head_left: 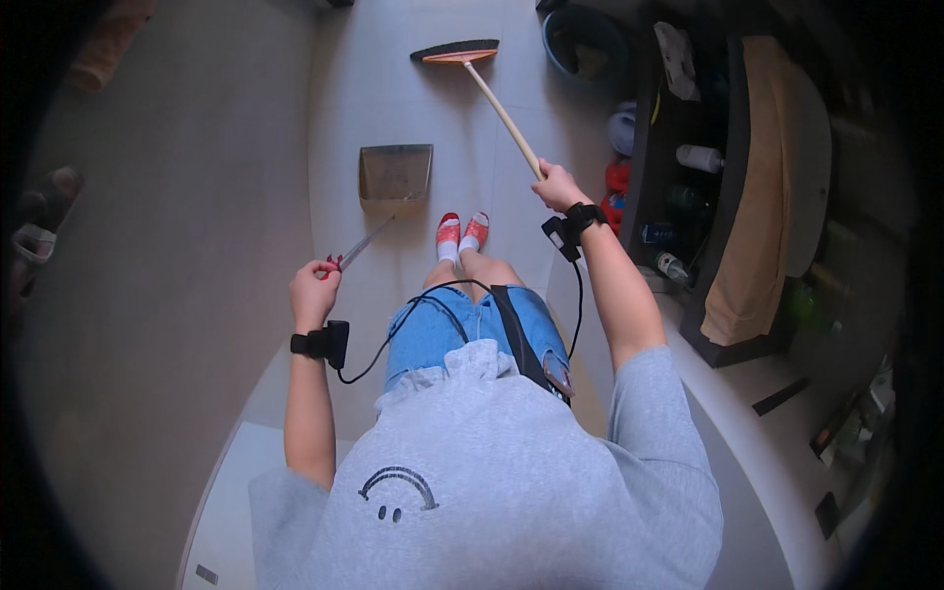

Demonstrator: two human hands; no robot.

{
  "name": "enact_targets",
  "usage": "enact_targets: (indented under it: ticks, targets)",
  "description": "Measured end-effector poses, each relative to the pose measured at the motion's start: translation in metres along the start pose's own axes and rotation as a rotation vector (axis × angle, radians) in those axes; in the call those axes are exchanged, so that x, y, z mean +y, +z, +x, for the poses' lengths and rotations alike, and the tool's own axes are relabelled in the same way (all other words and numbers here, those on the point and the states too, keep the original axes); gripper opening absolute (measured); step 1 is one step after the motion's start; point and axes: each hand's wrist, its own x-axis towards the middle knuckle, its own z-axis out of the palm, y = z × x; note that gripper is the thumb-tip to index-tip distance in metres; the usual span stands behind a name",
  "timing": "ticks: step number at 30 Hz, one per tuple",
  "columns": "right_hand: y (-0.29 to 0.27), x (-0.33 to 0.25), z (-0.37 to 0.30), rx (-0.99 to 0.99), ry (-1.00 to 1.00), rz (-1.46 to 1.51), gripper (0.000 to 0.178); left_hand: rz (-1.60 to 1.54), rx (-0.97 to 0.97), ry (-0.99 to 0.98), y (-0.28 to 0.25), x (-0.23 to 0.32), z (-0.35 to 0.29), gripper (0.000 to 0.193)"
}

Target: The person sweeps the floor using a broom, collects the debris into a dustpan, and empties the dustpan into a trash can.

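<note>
My right hand (559,187) is wrapped round the pale stick of a broom (506,120). The broom's wide head, orange with dark bristles, is on the floor ahead and slightly left of that hand. In my left hand (313,295) is the red-ended upper part of a long-handled dustpan (395,174). Its thin metallic handle slants away to the right, down to the brownish pan, which is on or just above the floor. The pan stands apart from the bristles. What lies inside it, if anything, is too unclear to tell.
A blue tub (584,47) stands at the far right. Along the right runs a dark shelf unit (733,187) with bottles and a tan cover. A red container (616,182) is beside it. A wall (187,216) bounds the left. Black cables (433,292) hang between my wrists.
</note>
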Motion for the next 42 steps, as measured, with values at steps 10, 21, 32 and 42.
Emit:
enact_targets:
  ticks: [10, 21, 32, 42]
  targets:
    - [-0.018, -0.009, -0.029, 0.083, -0.122, 0.179, 0.051, 0.041, 0.065, 0.033, -0.005, 0.01, -0.012, 0.02]
    - [-0.009, 0.044, -0.058, 0.163, -0.12, 0.114, 0.052, 0.004, 0.074, 0.039, 0.004, -0.017, -0.004, 0.02]
    - [0.089, 0.1, -0.117, 0.146, -0.03, -0.219, 0.049, -0.003, 0.068, 0.048, 0.005, -0.021, -0.001, 0.022]
    - [0.018, 0.107, -0.234, -0.317, 0.266, 0.597, 0.032, 0.005, 0.049, 0.067, 0.01, -0.033, 0.009, 0.022]
